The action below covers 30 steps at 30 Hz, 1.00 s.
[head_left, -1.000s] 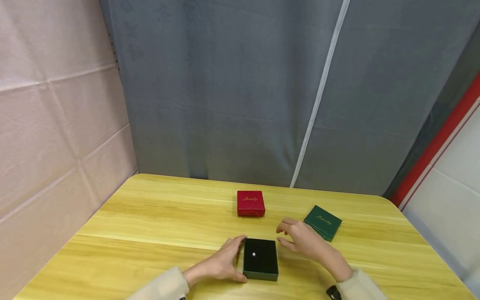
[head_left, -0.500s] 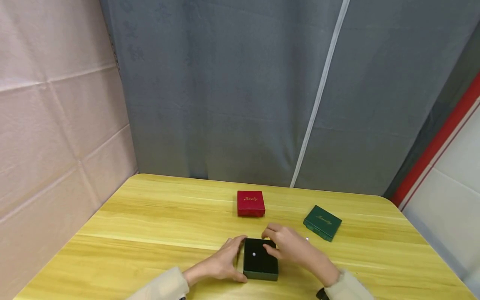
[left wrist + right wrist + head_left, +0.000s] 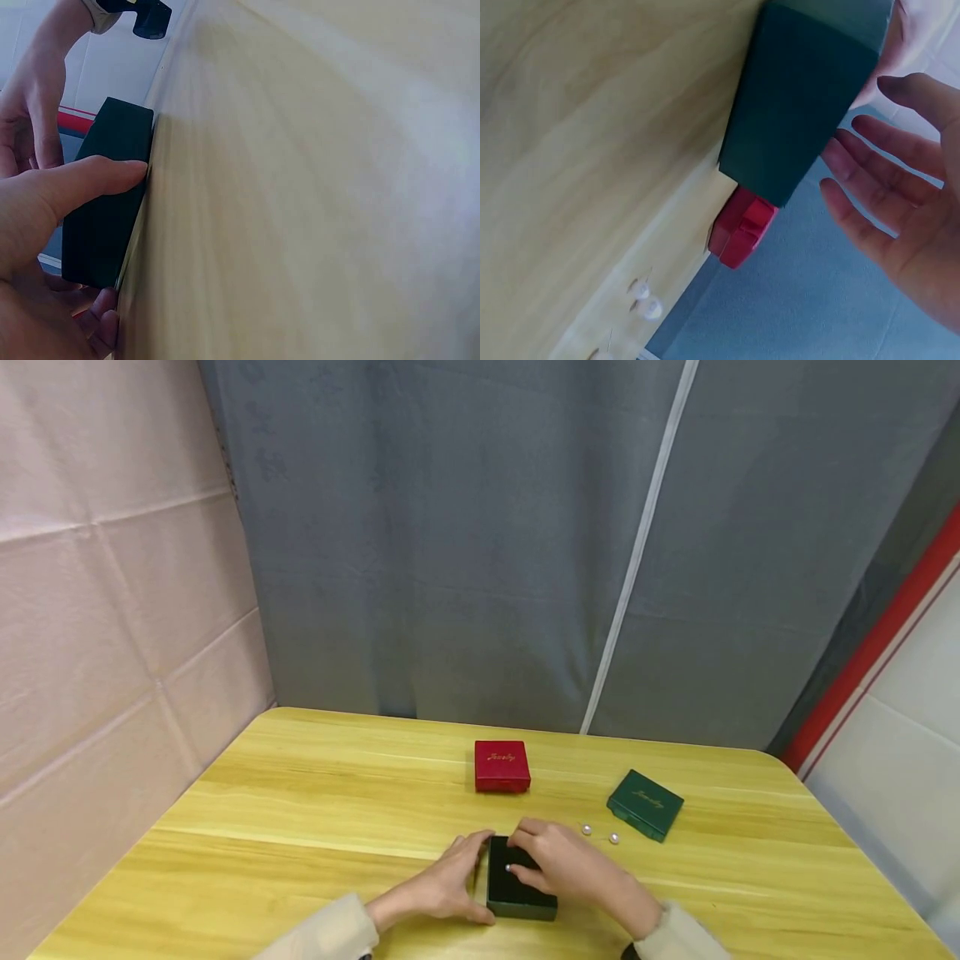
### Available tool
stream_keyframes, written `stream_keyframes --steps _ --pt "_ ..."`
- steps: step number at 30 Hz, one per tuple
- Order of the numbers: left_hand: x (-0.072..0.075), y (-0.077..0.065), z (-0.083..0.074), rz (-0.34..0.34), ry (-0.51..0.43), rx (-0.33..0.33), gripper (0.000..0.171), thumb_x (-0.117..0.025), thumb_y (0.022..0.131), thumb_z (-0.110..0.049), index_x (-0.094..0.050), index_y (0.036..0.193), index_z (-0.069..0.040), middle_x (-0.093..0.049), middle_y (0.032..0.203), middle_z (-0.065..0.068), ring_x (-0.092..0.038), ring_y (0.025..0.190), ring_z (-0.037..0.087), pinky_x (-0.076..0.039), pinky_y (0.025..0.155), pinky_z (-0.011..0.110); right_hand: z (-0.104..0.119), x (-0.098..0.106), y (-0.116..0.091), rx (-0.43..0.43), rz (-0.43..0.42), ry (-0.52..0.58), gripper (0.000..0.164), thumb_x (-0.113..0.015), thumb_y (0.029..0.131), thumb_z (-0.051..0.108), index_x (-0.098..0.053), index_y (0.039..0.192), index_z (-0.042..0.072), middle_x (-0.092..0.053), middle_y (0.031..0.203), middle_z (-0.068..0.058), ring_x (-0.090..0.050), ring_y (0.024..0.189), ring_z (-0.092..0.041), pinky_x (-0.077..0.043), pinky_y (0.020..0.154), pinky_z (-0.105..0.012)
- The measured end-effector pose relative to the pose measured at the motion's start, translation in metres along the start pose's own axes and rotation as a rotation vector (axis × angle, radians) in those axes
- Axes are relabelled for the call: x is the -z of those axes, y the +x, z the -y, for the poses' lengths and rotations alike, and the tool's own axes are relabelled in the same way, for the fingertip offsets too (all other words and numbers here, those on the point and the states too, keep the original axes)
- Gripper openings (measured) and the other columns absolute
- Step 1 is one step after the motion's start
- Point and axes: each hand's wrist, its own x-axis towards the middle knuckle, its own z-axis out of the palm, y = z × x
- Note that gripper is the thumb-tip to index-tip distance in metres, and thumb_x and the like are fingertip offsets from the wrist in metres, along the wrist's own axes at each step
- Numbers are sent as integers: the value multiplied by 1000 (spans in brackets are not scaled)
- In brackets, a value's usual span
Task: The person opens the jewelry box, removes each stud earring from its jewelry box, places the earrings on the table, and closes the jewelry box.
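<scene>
A dark green jewelry box with a black insert stands uncovered near the table's front. One small pearl stud sits on the insert. My left hand holds the box's left side, thumb at the front corner and fingers at the back; in the left wrist view the thumb presses the green wall. Above the box is my right hand, its thumb tip at the pearl stud. The right wrist view shows its fingers loosely bent and apart, with nothing visible between them.
Pearl earrings lie on the wooden table right of the box. Behind them is a green "Jewelry" box or lid. A red "Jewelry" box stands farther back. A grey curtain hangs beyond the table.
My right hand has moved left from beside the green "Jewelry" piece to over the box, uncovering pearl earrings on the table. My left hand and the box have stayed put.
</scene>
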Motion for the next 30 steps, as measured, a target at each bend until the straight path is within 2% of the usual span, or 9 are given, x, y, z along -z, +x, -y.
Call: stream_keyframes --steps 5,14,25,30 --pt "0 0 1 3 -3 -1 96 -79 62 -30 -25 135 1 -40 127 9 -36 108 16 -36 94 34 2 -3 3 -8 48 -10 25 -61 83 28 -64 98 7 -59 89 0 -52 71 -2 -48 66 -17" --pt "0 0 -1 13 2 6 96 -79 62 -30 -24 135 1 -38 132 11 -35 113 18 -34 97 36 7 -9 8 7 91 -89 28 -66 79 29 -64 98 8 -58 87 0 -49 68 -2 -48 64 -17" --pt "0 0 0 15 -12 0 96 -79 62 -29 -24 135 1 -38 132 11 -35 112 18 -34 97 37 11 -12 11 56 54 -184 23 -67 79 26 -65 92 8 -53 82 1 -45 65 -2 -44 58 -16" --pt "0 -1 0 19 -12 -9 95 -79 63 -30 -25 135 1 -37 132 11 -34 113 19 -34 97 35 14 -13 11 76 57 -185 18 -67 79 23 -65 90 8 -52 81 2 -44 65 -1 -43 57 -14"
